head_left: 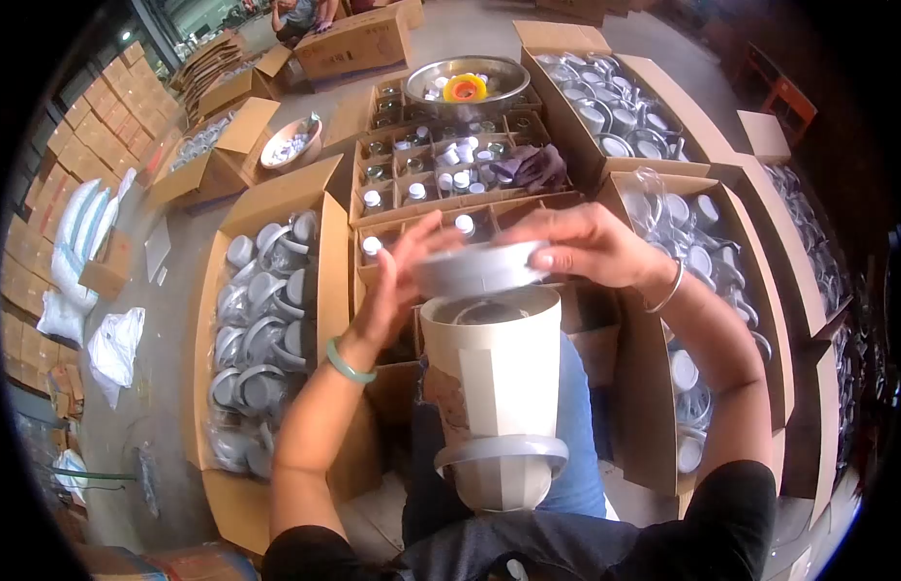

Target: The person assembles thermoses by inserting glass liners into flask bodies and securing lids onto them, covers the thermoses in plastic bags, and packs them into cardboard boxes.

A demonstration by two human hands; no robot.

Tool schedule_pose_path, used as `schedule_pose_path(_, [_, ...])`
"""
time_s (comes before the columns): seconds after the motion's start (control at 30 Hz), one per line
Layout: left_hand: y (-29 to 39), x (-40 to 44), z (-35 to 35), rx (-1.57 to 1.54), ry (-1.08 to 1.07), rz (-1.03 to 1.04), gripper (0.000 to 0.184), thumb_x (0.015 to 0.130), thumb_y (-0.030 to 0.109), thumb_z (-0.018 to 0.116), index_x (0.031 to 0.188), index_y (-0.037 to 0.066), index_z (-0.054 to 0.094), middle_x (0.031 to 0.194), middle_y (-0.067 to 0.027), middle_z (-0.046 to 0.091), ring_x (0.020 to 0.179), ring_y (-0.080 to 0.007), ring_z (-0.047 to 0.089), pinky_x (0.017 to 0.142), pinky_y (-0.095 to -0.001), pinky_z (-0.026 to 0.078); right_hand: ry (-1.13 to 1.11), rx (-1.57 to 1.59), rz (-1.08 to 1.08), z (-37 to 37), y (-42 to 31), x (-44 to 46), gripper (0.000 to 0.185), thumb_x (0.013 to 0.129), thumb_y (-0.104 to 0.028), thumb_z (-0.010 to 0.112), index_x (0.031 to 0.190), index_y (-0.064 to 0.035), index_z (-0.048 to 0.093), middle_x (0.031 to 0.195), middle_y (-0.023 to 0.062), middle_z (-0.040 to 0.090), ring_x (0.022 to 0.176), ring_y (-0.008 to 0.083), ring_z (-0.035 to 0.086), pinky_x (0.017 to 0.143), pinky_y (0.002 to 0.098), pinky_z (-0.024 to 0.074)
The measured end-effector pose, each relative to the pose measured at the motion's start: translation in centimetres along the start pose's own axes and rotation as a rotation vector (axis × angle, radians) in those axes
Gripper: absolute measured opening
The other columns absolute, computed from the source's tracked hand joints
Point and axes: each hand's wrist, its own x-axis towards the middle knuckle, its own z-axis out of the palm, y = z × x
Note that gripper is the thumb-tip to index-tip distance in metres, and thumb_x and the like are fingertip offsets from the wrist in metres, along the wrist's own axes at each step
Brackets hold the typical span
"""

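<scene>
A cream faceted container (499, 373) stands between my knees, its wide round opening facing up and a grey band-like handle (503, 449) around its lower part. Just above the opening is a round grey lid (481, 269), slightly blurred. My right hand (586, 244) pinches the lid's right edge between thumb and fingers. On the lid's left side is my left hand (404, 276), fingers apart and smeared by motion; whether it touches the lid I cannot tell. Something round and glassy (489, 312) shows inside the opening.
Open cartons of grey-lidded parts stand left (210, 387) and right (775, 339). Ahead, a divided carton (358, 179) holds white-capped bottles, a purple cloth (533, 168) and a metal bowl (508, 77) with yellow tape. A person (300, 17) sits beyond, near cartons.
</scene>
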Motion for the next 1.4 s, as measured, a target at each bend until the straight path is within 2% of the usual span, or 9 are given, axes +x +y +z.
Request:
schedule_pose_path(0.23, [0.2, -0.8, 1.2, 0.152, 0.002, 0.031, 0.094, 0.089, 0.076, 0.037, 0.147, 0.003, 0.032, 0.136, -0.0196, 0.049, 0.123, -0.0269, 0.051, 0.106, -0.0409, 0.04, -0.049, 0.066, -0.114, 0.9, 0.8, -1.2, 0.036, 0.091, -0.02, 0.068, 0.123, -0.0027, 0.066, 0.114, 0.0131, 0.068, 0.107, 0.0216, 0.064, 0.093, 0.0339, 0.0505])
schedule_pose_path(0.5, [3.2, -1.9, 2.5, 0.383, -0.052, 0.131, 0.059, 0.102, 0.051, 0.038, 0.131, 0.003, 0.057, 0.122, -0.0113, 0.062, 0.112, -0.0209, 0.058, 0.096, -0.0329, 0.045, 0.018, 0.354, -0.123, 2.8, 2.4, -2.5, 0.039, 0.098, -0.028, 0.056, 0.127, -0.0022, 0.063, 0.129, 0.0177, 0.06, 0.122, 0.0272, 0.055, 0.102, 0.04, 0.0447])
schedule_pose_path(0.57, [5.3, -2.0, 3.7, 0.655, -0.015, 0.044, 0.065, 0.1, 0.056, 0.038, 0.129, 0.001, 0.057, 0.119, -0.0154, 0.063, 0.113, -0.023, 0.059, 0.097, -0.0361, 0.045, 0.015, 0.342, -0.109, 3.7, 4.3, -2.3, 0.061, 0.102, -0.049, 0.034, 0.124, 0.0002, 0.063, 0.141, 0.0208, 0.05, 0.132, 0.0318, 0.046, 0.11, 0.0436, 0.036])
schedule_pose_path(0.77, [8.9, -1.8, 7.9, 1.301, 0.097, 0.161, 0.045, 0.099, 0.036, 0.051, 0.133, 0.007, 0.056, 0.111, -0.0205, 0.067, 0.095, -0.0386, 0.067, 0.08, -0.041, 0.054, 0.167, 0.78, -0.018, 6.4, 8.7, -0.4, 0.062, 0.102, -0.045, 0.032, 0.118, 0.0054, 0.063, 0.143, 0.0197, 0.049, 0.129, 0.0292, 0.05, 0.109, 0.0409, 0.0377])
schedule_pose_path(0.9, [0.9, -3.2, 2.0, 0.464, 0.126, 0.144, 0.048, 0.101, 0.036, 0.044, 0.133, 0.002, 0.054, 0.133, -0.0157, 0.059, 0.12, -0.0287, 0.059, 0.101, -0.0353, 0.046, 0.346, 0.273, 0.24, 6.6, 0.5, -2.0, 0.065, 0.103, -0.046, 0.028, 0.121, 0.0085, 0.06, 0.117, 0.0202, 0.066, 0.12, 0.0295, 0.056, 0.11, 0.0415, 0.0348])
schedule_pose_path(0.97, [-0.7, -2.0, 1.0, -0.266, -0.133, 0.069, 0.051, 0.103, 0.036, 0.04, 0.139, 0.0, 0.048, 0.149, -0.0115, 0.044, 0.134, -0.0251, 0.044, 0.113, -0.0339, 0.033, 0.235, -0.338, -0.163, 7.1, -4.8, -1.5, 0.059, 0.1, -0.042, 0.034, 0.132, 0.004, 0.054, 0.128, 0.0247, 0.059, 0.121, 0.0421, 0.054, 0.11, 0.0517, 0.03])
schedule_pose_path(1.23, [-0.9, -2.0, 2.8, -0.097, -0.03, 0.059, 0.068, 0.104, 0.05, 0.024, 0.149, 0.0, 0.031, 0.156, -0.0127, 0.031, 0.144, -0.026, 0.03, 0.119, -0.0402, 0.023, 0.186, 0.005, 0.216, 5.9, -0.2, -2.7, 0.054, 0.104, -0.036, 0.033, 0.126, 0.0069, 0.057, 0.122, 0.0191, 0.063, 0.112, 0.0319, 0.06, 0.099, 0.04, 0.0437])
schedule_pose_path(1.3, [-3.7, -0.8, 3.7, -0.663, -0.082, -0.252, 0.077, 0.102, 0.058, 0.016, 0.149, -0.001, 0.032, 0.155, -0.0138, 0.034, 0.144, -0.0266, 0.029, 0.12, -0.0402, 0.02, 0.128, -0.372, -0.209, 7.4, -5.5, -1.6, 0.057, 0.102, -0.041, 0.034, 0.134, 0.0031, 0.051, 0.133, 0.0202, 0.057, 0.122, 0.0363, 0.055, 0.106, 0.0462, 0.0375])
schedule_pose_path(1.4, [-2.4, -3.3, 2.8, -0.655, -0.022, -0.193, 0.079, 0.101, 0.06, 0.016, 0.15, -0.001, 0.03, 0.156, -0.0138, 0.032, 0.144, -0.0271, 0.028, 0.12, -0.0401, 0.02, 0.026, -0.31, -0.132, 6.3, -6.8, -1.5, 0.061, 0.101, -0.044, 0.031, 0.147, -0.0047, 0.037, 0.153, 0.0145, 0.037, 0.142, 0.0326, 0.034, 0.115, 0.0587, 0.0133])
